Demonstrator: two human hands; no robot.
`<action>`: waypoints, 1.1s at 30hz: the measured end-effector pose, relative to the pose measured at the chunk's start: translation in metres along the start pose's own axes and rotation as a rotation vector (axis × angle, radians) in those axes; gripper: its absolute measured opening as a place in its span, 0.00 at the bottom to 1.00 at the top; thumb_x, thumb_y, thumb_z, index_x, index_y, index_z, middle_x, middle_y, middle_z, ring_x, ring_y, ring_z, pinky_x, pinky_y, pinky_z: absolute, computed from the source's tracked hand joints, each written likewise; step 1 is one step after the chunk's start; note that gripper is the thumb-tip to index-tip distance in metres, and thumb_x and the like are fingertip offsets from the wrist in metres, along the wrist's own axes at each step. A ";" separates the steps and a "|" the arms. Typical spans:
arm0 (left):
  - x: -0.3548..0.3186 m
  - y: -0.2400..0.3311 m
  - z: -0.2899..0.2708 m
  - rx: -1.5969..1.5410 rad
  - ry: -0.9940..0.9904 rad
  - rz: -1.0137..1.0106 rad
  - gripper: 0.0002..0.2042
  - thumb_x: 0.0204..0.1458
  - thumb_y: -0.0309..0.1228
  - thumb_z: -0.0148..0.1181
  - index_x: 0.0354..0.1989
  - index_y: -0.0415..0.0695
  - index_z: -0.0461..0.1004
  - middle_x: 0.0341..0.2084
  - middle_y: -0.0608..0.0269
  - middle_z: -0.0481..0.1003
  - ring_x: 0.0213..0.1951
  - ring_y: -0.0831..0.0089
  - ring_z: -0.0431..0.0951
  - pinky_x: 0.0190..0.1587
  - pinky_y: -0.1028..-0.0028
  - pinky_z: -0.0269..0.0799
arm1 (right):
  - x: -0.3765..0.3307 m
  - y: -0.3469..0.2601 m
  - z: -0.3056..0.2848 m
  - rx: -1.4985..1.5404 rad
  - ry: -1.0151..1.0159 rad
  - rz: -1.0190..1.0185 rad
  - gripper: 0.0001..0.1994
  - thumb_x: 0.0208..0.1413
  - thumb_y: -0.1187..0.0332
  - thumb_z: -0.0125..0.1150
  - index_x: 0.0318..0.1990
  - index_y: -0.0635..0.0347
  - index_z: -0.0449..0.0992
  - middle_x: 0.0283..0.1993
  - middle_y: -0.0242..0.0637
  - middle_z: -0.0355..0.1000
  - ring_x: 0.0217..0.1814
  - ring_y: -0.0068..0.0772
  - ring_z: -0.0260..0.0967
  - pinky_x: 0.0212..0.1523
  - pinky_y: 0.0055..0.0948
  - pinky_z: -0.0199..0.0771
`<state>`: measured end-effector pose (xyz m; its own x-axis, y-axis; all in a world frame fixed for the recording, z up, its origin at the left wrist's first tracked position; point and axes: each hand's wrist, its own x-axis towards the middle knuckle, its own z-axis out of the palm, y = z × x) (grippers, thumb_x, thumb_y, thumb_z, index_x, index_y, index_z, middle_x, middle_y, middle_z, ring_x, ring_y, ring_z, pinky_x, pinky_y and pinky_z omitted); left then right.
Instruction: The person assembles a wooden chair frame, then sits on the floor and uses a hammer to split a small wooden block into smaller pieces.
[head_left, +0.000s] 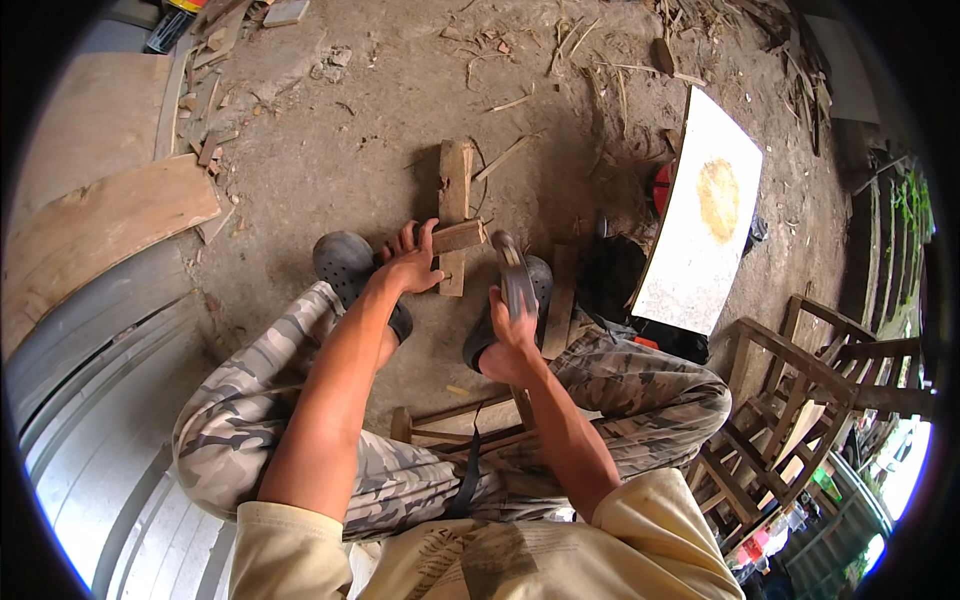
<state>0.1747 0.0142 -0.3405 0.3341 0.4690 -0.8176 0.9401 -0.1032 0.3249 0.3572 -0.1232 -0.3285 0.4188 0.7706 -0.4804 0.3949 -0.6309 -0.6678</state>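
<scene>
My left hand (pixel 412 262) holds the left end of a short wood block (pixel 458 238), its thumb and fingers on either side. That block lies across a longer piece of wood (pixel 455 175) on the dirt floor. In my right hand (pixel 512 325) is a hammer (pixel 515 275), gripped close to its head. The hammer head is just right of the block's free end and apart from it. A wooden handle runs down below my right hand. Dark clogs (pixel 342 258) on my feet stand either side of the wood.
A white board (pixel 690 220) leans at the right over a dark bag (pixel 612 275) and a red object. Wooden chair frames (pixel 790 400) stand at the lower right. Plywood sheets (pixel 110 220) lie at the left. Wood scraps (pixel 510 103) litter the dirt.
</scene>
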 end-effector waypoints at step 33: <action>-0.002 0.001 -0.001 -0.022 0.013 0.006 0.50 0.52 0.43 0.65 0.72 0.57 0.29 0.70 0.44 0.33 0.71 0.40 0.36 0.67 0.39 0.39 | 0.091 -0.002 -0.112 -0.748 -0.408 -0.900 0.11 0.35 0.64 0.66 0.29 0.52 0.74 0.22 0.34 0.73 0.27 0.44 0.74 0.26 0.41 0.72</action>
<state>0.1746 0.0138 -0.3382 0.3390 0.4793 -0.8095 0.9362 -0.0874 0.3403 0.4860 -0.0622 -0.3075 -0.4752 0.8435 -0.2504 0.8360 0.3441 -0.4274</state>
